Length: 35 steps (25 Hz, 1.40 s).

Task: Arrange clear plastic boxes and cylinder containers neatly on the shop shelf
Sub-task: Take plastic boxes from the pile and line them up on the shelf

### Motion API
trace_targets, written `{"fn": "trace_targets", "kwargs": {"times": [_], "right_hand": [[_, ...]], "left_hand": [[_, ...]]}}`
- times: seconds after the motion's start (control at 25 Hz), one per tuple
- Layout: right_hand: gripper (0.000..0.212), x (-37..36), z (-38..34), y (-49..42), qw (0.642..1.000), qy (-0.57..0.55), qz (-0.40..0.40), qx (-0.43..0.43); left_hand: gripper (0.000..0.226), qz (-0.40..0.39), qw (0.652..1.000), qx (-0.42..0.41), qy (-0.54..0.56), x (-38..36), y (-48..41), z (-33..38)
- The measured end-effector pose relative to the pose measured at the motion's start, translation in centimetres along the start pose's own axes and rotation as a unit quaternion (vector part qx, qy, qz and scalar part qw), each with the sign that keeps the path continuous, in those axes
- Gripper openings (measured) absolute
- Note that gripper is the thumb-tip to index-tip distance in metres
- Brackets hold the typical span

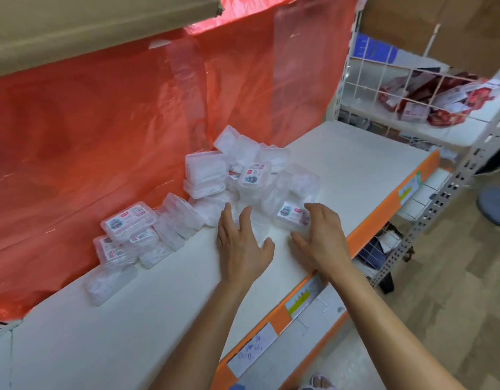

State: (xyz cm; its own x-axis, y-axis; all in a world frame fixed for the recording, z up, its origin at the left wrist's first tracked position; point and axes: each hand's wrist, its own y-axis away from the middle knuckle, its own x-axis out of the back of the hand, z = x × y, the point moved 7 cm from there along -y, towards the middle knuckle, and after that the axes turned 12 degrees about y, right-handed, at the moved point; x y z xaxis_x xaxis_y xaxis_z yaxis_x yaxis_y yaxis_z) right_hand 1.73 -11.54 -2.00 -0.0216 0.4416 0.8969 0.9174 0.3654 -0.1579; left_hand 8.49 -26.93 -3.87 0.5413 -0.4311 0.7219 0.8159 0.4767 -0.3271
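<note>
At far left, a red plastic sheet [88, 130] is hanging behind the white shelf [130, 327]. The clear plastic boxes [205, 175] are lying in a loose heap along its foot, running from the shelf's left part toward the middle. An unlabelled box [109, 281] is lying flat at the left end of the heap. Just right of it, a tilted labelled box [128, 220] is sitting on top of others. Further right, more boxes are piling up against the sheet, some of them on edge.

Your left hand [243, 246] is resting on the shelf in front of the heap. Its fingers [226, 220] are released and spread, with the tips lying at the heap's front edge, and you are grasping nothing with it. Just beside it, your right hand [320, 240] is curling fingers and thumb round the front labelled box [291, 216], which is sitting on the shelf at the right end of the heap.

The shelf's orange front strip [384, 209] is carrying paper price tags [299, 302]. To the right, a white wire basket [355, 83] is holding red packets [440, 108], with a cardboard carton [440, 26] sitting above it.
</note>
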Motion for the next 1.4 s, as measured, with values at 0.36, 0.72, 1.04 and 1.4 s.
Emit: {"fn": "trace_targets", "kwargs": {"times": [0.36, 0.72, 1.04, 1.4], "right_hand": [[0.066, -1.1, 0.9, -2.2, 0.998, 0.018, -0.046, 0.024], [0.060, -1.0, 1.1, -2.0, 0.999, 0.015, -0.029, 0.024], [0.064, -1.1, 0.4, -1.4, 0.994, -0.021, -0.053, 0.092], [0.071, -1.2, -0.1, -1.3, 0.984, -0.017, -0.087, 0.151]], "left_hand": [[0.066, 0.009, 0.999, 0.017, 0.035, 0.0, -0.5, -0.7], [0.044, 0.140, 0.942, 0.181, 0.245, 3.1, 0.2, -2.1], [0.087, 0.110, 0.904, 0.193, 0.365, 2.5, 0.4, -2.6], [0.058, 0.070, 0.912, 0.155, 0.373, 2.4, 0.2, -1.7]]}}
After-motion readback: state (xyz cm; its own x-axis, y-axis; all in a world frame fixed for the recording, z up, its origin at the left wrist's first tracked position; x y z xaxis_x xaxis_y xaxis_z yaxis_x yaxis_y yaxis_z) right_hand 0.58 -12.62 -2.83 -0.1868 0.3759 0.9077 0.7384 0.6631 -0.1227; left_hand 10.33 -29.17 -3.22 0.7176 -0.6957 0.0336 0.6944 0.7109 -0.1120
